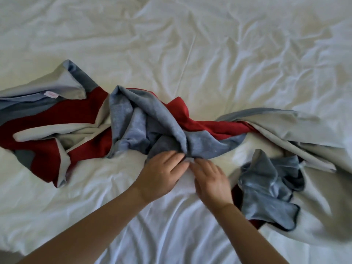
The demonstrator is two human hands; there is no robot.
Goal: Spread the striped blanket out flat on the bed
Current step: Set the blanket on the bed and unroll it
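Observation:
The striped blanket (144, 122), in red, blue-grey and pale grey bands, lies crumpled and twisted across the middle of the bed (209, 54), from the left edge of view to the right. Both my hands meet at its near blue-grey edge in the centre. My left hand (162, 174) has its fingertips at the fold and seems to pinch it. My right hand (209, 180) touches the same edge with its fingers curled. Whether either hand has a firm grip is hard to tell. A bunched blue-grey part (266, 187) lies just right of my right hand.
The white, wrinkled bed sheet (95, 206) covers everything in view. A small pink label (52, 94) shows on the blanket's left part. Bare sheet lies beyond the blanket and in front of it around my forearms.

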